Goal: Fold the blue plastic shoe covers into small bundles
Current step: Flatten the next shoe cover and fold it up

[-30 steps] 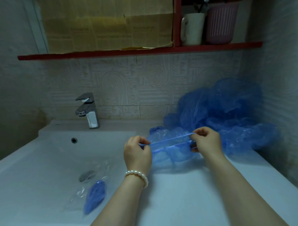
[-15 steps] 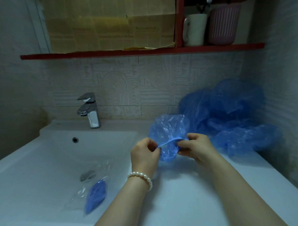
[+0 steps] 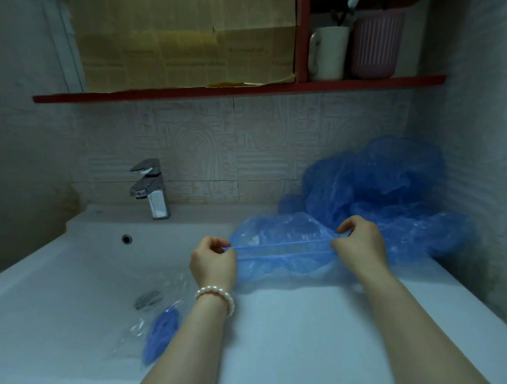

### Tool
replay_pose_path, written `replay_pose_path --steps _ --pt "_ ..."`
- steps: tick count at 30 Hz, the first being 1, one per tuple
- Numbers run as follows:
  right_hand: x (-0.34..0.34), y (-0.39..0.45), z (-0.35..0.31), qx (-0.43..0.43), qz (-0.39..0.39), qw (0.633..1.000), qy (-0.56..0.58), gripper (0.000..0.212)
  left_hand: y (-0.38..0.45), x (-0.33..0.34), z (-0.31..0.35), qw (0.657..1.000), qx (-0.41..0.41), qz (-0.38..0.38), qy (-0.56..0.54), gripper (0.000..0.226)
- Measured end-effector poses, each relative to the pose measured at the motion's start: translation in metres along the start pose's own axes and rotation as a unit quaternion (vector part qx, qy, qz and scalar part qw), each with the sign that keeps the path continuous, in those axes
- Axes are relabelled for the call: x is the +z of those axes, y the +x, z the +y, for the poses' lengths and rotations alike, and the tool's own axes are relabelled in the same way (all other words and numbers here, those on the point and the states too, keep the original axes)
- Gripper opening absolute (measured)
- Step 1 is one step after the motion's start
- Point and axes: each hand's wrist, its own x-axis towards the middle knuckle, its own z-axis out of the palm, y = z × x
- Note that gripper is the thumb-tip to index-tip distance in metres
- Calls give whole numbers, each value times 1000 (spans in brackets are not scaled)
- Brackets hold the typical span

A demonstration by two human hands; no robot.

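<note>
Left hand and right hand pinch a stretched shoe cover; loose pile far right; bagged bundle in sink.

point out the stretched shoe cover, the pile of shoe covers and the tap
stretched shoe cover (image 3: 280, 237), head view, on its crinkled plastic above the taut edge
pile of shoe covers (image 3: 391, 183), head view, on the middle of the heap by the wall
tap (image 3: 156, 196), head view, on its metal body
</note>
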Motion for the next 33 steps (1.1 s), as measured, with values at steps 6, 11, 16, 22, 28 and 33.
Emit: replay_pose_path --steps 6,11,16,22,28,33 --pt "-8 -2 -12 22 -148 978 -148 26 10 -22 27 896 23 -340 286 23" --pt "-21 0 -38 -207 97 973 -17 27 26 -51 69 931 229 -119 260 16" --pt "-38 -7 -36 -380 423 815 112 26 21 -74 66 781 588 209 30 5" --pt "-11 3 1 -44 -126 973 -185 33 0 -37 12 789 290 -183 511 18" --pt "-1 -6 5 -45 -151 968 -196 25 -51 -29 10 752 316 -233 530 18" --pt "8 -10 6 -48 -162 970 -177 25 -82 -30 21 695 335 -307 557 24"
